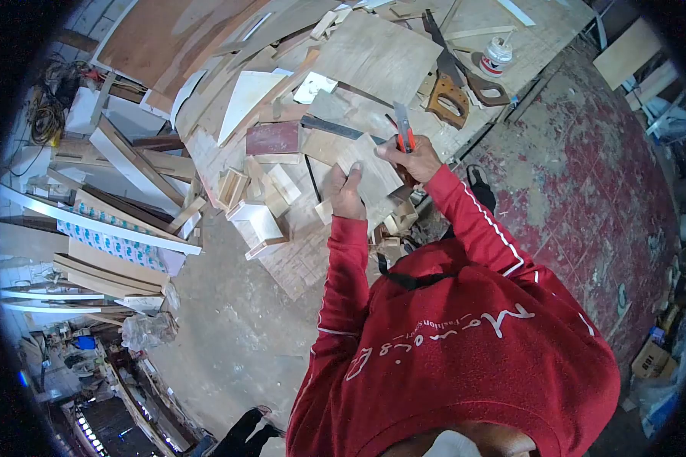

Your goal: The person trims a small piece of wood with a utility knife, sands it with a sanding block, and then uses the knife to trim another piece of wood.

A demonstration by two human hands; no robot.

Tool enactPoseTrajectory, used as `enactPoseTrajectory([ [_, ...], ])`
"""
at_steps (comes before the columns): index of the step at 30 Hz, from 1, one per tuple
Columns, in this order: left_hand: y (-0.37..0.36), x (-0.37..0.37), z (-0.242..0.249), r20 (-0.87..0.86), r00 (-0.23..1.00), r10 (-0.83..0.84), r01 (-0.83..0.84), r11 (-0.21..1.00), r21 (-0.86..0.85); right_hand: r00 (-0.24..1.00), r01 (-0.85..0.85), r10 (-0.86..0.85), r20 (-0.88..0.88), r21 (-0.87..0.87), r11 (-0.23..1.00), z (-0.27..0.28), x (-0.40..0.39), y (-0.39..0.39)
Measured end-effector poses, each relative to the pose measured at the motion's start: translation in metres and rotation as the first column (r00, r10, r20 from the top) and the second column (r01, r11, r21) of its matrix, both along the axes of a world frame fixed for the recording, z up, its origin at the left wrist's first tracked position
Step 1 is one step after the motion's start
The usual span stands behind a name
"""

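My left hand grips the near-left edge of a thin, pale wooden board, its thumb lying on the top face. In my right hand is a utility knife with a red-orange and grey body, pointing away from me over the board's right side. A slim dark and red item beside the knife is too small to name. Just beyond the board lies a dark flat metal strip. Left of it sits a dark red block, near small wooden offcuts.
Two handsaws with wooden handles lie at the table's far right, near a white jar with a red label. A large plywood sheet rests at the back. Wooden boards are piled on the left. Dusty floor lies to the right.
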State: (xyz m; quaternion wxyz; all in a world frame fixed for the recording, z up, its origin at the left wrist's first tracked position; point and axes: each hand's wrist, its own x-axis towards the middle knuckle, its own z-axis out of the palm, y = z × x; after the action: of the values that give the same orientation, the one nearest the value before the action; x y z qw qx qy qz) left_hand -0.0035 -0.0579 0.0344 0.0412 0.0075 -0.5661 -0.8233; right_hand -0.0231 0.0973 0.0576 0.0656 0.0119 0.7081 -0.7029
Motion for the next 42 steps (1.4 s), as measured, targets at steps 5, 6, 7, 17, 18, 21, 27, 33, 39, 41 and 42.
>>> enactPoseTrajectory([
  [5, 0.017, -0.001, 0.010, 0.181, 0.981, -0.062, -0.014, 0.922, 0.387, 0.981, 0.089, 0.015, 0.193, -0.522, 0.848, 0.002, 0.008, -0.007],
  [6, 0.016, -0.002, 0.004, 0.182, 0.981, -0.062, -0.014, 0.922, 0.387, 0.981, 0.090, 0.015, 0.194, -0.522, 0.848, 0.002, 0.009, -0.007],
  [7, 0.015, -0.003, -0.003, 0.217, 0.973, -0.082, -0.015, 0.911, 0.411, 0.974, 0.076, 0.060, 0.217, -0.566, 0.821, 0.000, 0.010, -0.006],
  [17, 0.004, -0.001, 0.005, 0.025, 0.993, 0.111, -0.112, 0.993, 0.029, 0.876, 0.203, 0.027, 0.481, -0.419, 0.885, -0.056, -0.007, -0.003],
  [18, 0.003, 0.000, 0.004, 0.026, 0.992, 0.123, -0.124, 0.992, 0.029, 0.849, 0.190, 0.087, 0.522, -0.455, 0.870, -0.061, -0.010, 0.003],
  [21, -0.006, 0.000, -0.007, -0.114, 0.977, 0.182, -0.197, 0.971, -0.133, 0.865, 0.225, -0.055, 0.499, -0.287, 0.931, -0.082, -0.016, -0.002],
  [27, -0.039, 0.013, -0.020, 0.040, 0.916, 0.398, -0.377, 0.893, -0.244, 0.958, 0.079, -0.136, 0.251, 0.225, 0.971, -0.115, -0.046, 0.004],
  [33, -0.065, 0.016, -0.041, 0.028, 0.913, 0.406, -0.394, 0.898, -0.198, 0.985, 0.156, -0.169, -0.046, 0.663, 0.732, -0.115, -0.092, 0.002],
  [39, -0.066, 0.026, -0.029, 0.021, 0.907, 0.421, -0.384, 0.847, -0.368, 0.997, 0.079, -0.023, -0.079, 0.832, 0.549, -0.123, -0.130, -0.010],
  [41, -0.064, 0.026, -0.022, 0.025, 0.905, 0.425, -0.398, 0.865, -0.305, 0.995, 0.083, 0.000, -0.098, 0.849, 0.523, -0.135, -0.139, -0.012],
  [42, -0.064, 0.026, -0.020, 0.036, 0.904, 0.426, -0.406, 0.881, -0.244, 0.994, 0.085, 0.020, -0.109, 0.864, 0.495, -0.140, -0.141, -0.014],
])
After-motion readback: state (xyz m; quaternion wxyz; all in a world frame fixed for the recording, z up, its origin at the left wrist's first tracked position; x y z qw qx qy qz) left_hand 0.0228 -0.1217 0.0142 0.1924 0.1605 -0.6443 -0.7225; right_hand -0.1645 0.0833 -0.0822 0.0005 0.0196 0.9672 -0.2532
